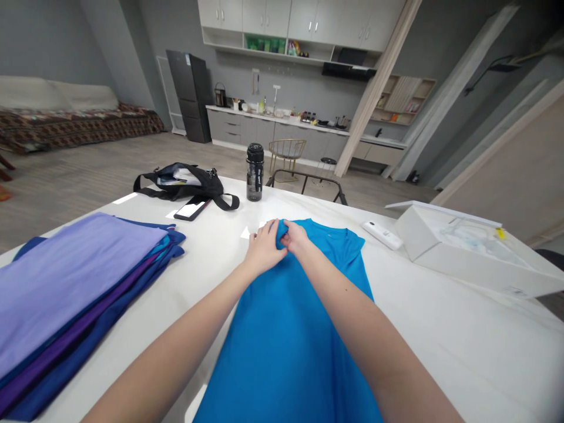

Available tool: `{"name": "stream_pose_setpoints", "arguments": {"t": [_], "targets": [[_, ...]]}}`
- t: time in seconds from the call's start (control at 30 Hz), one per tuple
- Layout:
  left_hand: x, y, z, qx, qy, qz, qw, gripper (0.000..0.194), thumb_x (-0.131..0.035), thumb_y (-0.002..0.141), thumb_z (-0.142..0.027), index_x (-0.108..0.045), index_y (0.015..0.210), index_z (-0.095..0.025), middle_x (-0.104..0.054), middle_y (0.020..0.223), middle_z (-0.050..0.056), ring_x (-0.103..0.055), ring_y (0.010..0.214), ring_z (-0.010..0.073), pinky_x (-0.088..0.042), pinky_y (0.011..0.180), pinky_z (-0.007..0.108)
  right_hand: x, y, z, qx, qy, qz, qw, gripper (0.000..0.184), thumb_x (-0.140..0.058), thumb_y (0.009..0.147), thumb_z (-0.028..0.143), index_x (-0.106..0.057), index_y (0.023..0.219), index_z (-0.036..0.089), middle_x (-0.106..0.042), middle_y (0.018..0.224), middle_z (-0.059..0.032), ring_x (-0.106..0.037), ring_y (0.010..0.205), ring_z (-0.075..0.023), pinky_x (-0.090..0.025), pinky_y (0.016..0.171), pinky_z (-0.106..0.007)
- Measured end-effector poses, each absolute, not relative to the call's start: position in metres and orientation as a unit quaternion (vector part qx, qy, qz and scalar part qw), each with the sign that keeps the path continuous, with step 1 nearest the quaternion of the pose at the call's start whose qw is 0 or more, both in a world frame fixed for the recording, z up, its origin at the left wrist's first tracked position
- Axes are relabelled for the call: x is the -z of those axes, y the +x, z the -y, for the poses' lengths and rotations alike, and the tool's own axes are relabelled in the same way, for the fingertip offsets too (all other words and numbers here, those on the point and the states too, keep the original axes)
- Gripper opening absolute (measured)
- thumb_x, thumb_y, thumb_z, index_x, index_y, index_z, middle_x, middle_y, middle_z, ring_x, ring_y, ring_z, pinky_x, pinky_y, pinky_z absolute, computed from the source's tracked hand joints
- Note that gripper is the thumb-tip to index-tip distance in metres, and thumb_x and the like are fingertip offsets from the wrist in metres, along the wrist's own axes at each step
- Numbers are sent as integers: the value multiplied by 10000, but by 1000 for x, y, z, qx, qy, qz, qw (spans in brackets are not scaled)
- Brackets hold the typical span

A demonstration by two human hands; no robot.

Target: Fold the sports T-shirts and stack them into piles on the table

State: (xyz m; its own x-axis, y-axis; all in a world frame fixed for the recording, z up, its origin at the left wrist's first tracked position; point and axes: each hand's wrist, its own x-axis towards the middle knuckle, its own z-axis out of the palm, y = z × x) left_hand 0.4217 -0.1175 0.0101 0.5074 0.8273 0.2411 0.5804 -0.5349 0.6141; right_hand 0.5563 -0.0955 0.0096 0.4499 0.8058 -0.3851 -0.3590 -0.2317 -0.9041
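Observation:
A bright blue T-shirt [286, 329] lies lengthwise on the white table [440, 329], its far end toward the kitchen. My left hand [263, 249] and my right hand [294, 236] meet at the shirt's far left corner. Both pinch a raised fold of the blue cloth between thumb and fingers. My forearms stretch over the shirt from the near edge.
A stack of folded purple and blue garments [66, 294] lies at the left. Behind the shirt are a black bag [189, 182], a phone [191, 210], a dark bottle [254, 172] and a white remote [382, 235]. An open white box [467, 249] sits at the right.

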Motion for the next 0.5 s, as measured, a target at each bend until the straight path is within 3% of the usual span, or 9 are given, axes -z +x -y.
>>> {"name": "stream_pose_setpoints", "arguments": {"t": [0.1,0.2,0.33,0.5], "targets": [[0,414,134,-165,853,-470,158,855,-615,849,-274,-225,1607,-215,-445,1563,171,-467,1390,341,-405,1087,475,-16,572,99,-496,-600,153,608,105,-560,988,302,-587,963,203,-619,662,18,-589,582,-137,-543,606,-257],[8,413,140,-155,847,-487,147,580,-496,925,-194,-418,1499,-236,-624,1363,137,-616,1213,287,-468,991,395,-26,588,103,-500,-589,158,615,147,-496,1028,332,-591,1037,221,-608,664,33,-569,568,-126,-533,602,-249],[8,422,145,-195,844,-481,136,377,-495,955,-214,-558,1324,-251,-687,1242,93,-669,1104,268,-502,919,357,-36,607,115,-502,-594,164,606,259,-393,1067,421,-591,1138,270,-620,692,36,-555,548,-129,-526,588,-267],[-1,440,157,-174,860,-469,99,293,-444,1013,-286,-569,1276,-255,-712,1159,106,-699,1022,278,-515,855,371,-28,617,133,-555,-615,160,537,252,-517,1024,425,-619,980,199,-620,663,-7,-585,558,-142,-533,545,-257]]}}
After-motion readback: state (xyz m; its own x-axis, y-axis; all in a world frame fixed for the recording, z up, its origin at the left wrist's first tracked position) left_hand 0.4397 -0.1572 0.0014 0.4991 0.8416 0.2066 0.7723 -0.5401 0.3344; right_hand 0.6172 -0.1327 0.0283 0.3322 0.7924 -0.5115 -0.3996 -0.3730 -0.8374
